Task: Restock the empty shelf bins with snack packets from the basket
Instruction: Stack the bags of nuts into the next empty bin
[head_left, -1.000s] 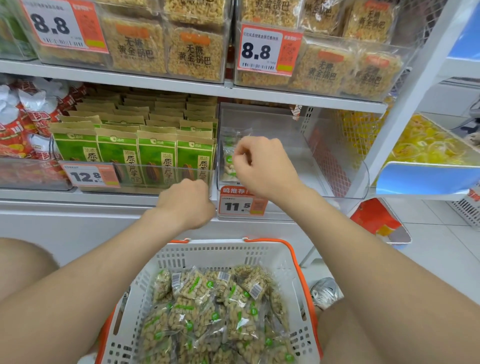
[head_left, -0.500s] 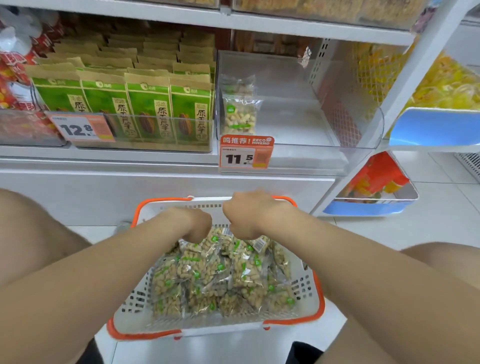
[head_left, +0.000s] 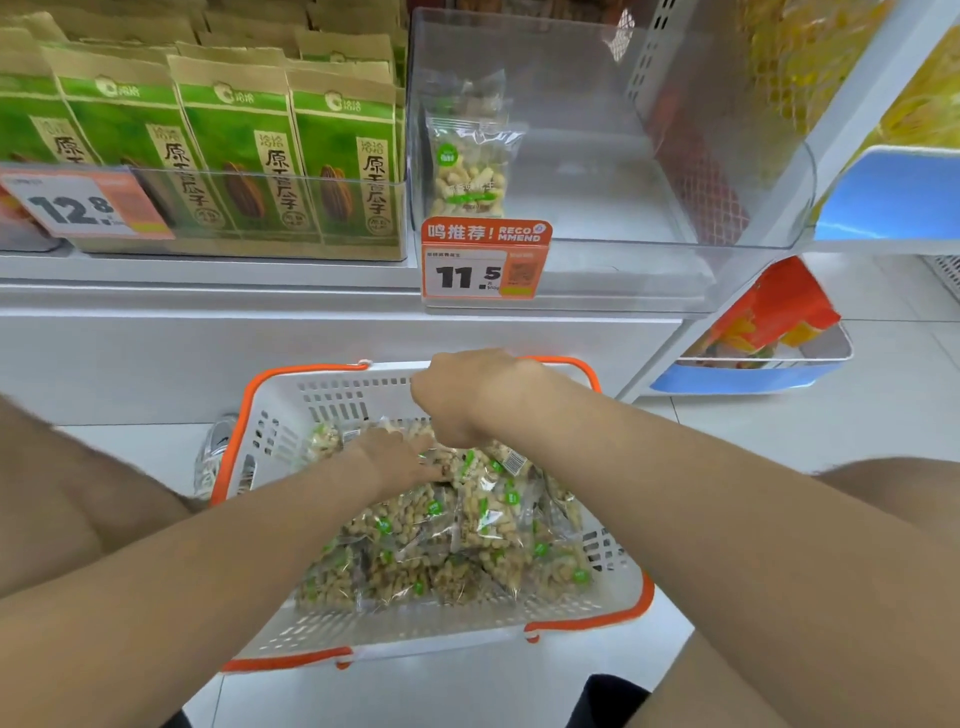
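now down in basket (head_left: 332, 400): left hand (head_left: 400, 460) flat on packets (head_left: 467, 525), right hand (head_left: 467, 395) curled just beyond, grip unclear; bin (head_left: 623, 275) above basket, right hand nearer.

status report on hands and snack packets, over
Left hand and right hand both down among the clear green-labelled snack packets in the white orange-rimmed plastic basket, grips hidden. One packet stands in the clear plastic shelf bin. Nothing blocking the bin.

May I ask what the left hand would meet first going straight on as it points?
The left hand would probably meet the snack packets in the basket, just below the right hand; depth unclear.
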